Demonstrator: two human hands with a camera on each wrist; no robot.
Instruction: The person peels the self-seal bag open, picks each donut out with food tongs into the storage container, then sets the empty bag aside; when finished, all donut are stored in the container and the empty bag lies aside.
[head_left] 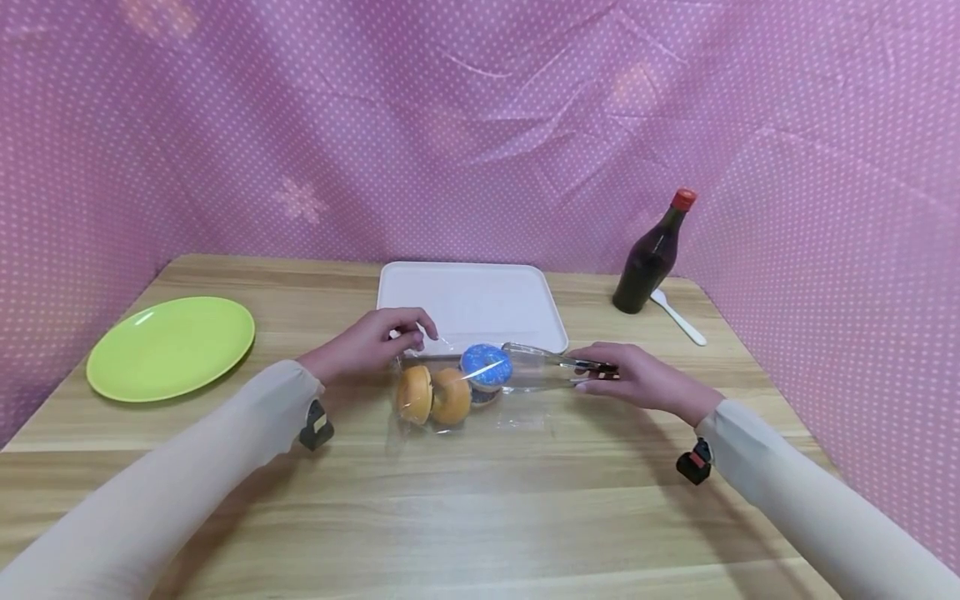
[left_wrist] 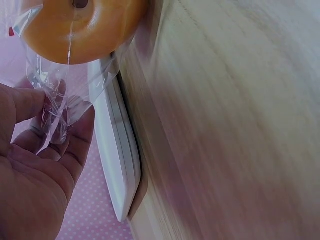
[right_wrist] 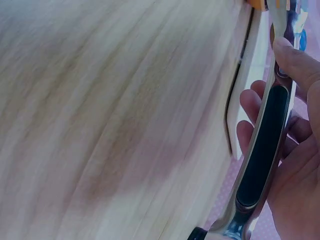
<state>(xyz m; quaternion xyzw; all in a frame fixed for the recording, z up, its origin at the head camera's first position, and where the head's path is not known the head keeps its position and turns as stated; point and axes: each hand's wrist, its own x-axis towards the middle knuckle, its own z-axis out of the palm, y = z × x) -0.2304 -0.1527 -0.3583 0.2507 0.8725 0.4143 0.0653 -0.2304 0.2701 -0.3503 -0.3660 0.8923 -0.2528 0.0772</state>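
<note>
With my left hand [head_left: 378, 337] I pinch the clear bag [head_left: 525, 422], which is at the near edge of the white tray [head_left: 472, 300] and holds orange doughnuts [head_left: 452, 398] and a blue doughnut [head_left: 486, 365], while my right hand [head_left: 637, 375] grips tongs [right_wrist: 265, 145], their arms apart, reaching into it.

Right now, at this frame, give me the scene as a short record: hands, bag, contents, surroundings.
Left hand: pinches the clear bag
Right hand: holds metal tongs with dark grips
Bag contents: two orange donuts, one blue donut, a dark one beneath it
Tongs' tips: at the blue donut; clamped or not, unclear
Behind bag: white tray
Far left: green plate
Right rear: dark bottle, red cap; white utensil
</note>
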